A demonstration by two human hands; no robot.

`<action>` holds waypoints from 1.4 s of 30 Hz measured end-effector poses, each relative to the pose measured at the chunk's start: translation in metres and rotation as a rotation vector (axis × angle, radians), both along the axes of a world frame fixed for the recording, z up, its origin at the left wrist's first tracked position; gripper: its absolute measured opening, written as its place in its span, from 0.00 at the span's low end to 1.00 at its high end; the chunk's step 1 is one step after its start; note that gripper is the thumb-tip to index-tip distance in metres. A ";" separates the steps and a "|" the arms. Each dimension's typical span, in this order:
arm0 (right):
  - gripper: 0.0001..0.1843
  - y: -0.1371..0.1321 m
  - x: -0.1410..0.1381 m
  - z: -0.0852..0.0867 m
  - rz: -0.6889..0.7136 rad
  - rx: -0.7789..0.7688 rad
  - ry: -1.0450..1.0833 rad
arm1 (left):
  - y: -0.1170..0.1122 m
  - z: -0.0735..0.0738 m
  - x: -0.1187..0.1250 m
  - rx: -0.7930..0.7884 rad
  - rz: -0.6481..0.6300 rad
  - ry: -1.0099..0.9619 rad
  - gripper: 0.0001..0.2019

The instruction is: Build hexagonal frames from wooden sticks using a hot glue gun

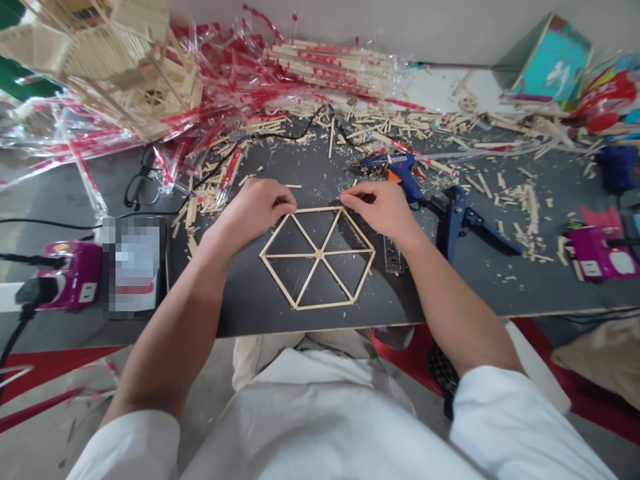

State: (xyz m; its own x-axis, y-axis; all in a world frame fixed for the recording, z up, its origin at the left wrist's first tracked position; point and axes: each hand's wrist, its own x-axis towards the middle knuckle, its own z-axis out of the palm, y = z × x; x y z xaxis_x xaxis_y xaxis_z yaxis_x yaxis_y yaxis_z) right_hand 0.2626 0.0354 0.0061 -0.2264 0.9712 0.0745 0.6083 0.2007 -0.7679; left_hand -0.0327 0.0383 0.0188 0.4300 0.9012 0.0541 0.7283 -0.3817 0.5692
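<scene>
Hovering: left hand, right hand, palms down, just above stick hexagon
Grip: both pinched together, anything held hidden
Beside right hand: blue glue gun

Upper left of the frame, a built lattice model of wooden sticks over crumpled red-striped plastic wrap. Left of centre, black-framed glasses. Right of centre, a blue hot glue gun just beside a blue-handled hand tool, amid scattered stick offcuts. Near the left edge, a magenta power socket; near the right edge, another.
</scene>
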 end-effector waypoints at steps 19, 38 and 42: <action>0.08 -0.019 -0.008 0.028 0.069 -0.157 -0.383 | 0.002 -0.001 0.002 0.081 -0.031 0.025 0.21; 0.08 -0.009 0.014 0.021 0.219 -0.278 0.147 | -0.006 0.004 0.009 -0.347 0.040 -0.345 0.35; 0.11 -0.008 0.017 0.021 0.234 -0.257 0.221 | -0.005 0.009 0.009 -0.345 -0.042 -0.302 0.28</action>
State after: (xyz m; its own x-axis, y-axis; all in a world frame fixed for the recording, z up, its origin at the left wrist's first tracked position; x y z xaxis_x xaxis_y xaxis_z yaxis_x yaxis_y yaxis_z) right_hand 0.2794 0.0273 0.0269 -0.4493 0.8886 -0.0925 0.3834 0.0983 -0.9183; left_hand -0.0242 0.0330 0.0283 0.4776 0.8707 -0.1175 0.4986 -0.1585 0.8522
